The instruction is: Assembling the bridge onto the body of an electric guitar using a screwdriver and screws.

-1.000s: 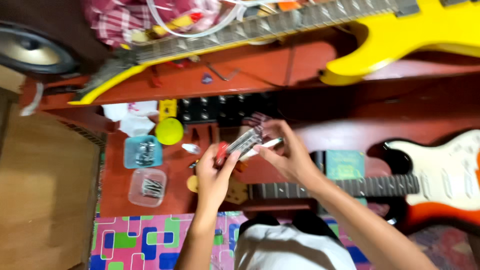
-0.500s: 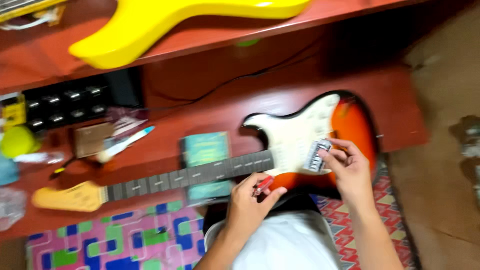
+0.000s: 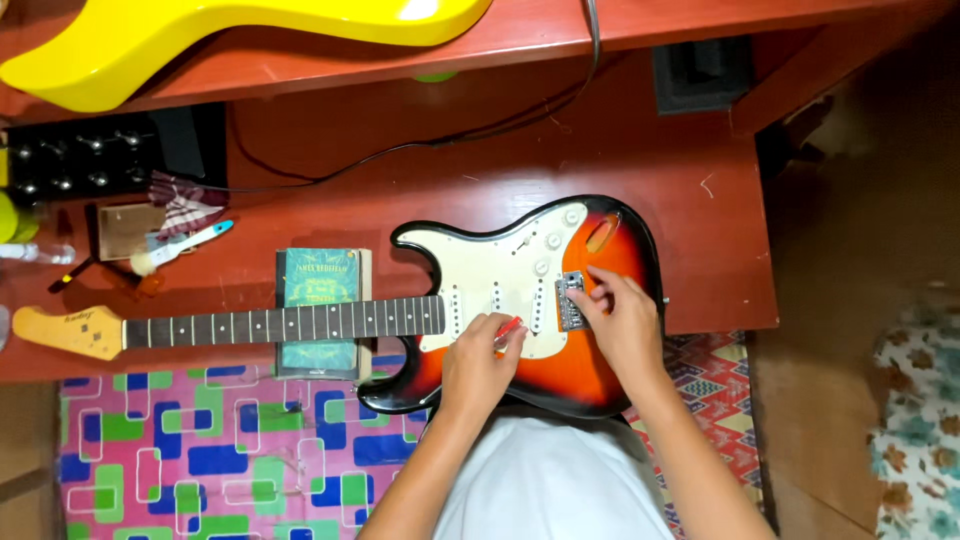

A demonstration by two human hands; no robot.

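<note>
A sunburst electric guitar (image 3: 520,300) lay flat across the red wooden table (image 3: 640,160), its body at the near edge in front of the person and its neck (image 3: 290,323) running off to their left. The right hand (image 3: 625,320) rested on the guitar's body with its fingertips (image 3: 598,282) pressed on the metal bridge (image 3: 570,300), fingers drawn close together. The left hand (image 3: 480,365) sat beside it on the white pickguard (image 3: 500,275), pinching a small red tool (image 3: 508,328) between thumb and forefinger; the tool's tip was too small to make out.

Under the neck lay a green book (image 3: 318,290), propping it up off the table. Further left were a small brush with a blue handle (image 3: 180,245), a bit of chequered cloth (image 3: 180,210) and a brown box (image 3: 122,228). A black panel with knobs (image 3: 80,160) stood behind them. A black cable (image 3: 480,125) trailed across the table behind the guitar, well apart from both hands. A yellow guitar (image 3: 240,30) rested on the higher shelf at the back. A brightly patterned mat (image 3: 220,440) covered the floor below the table edge.
</note>
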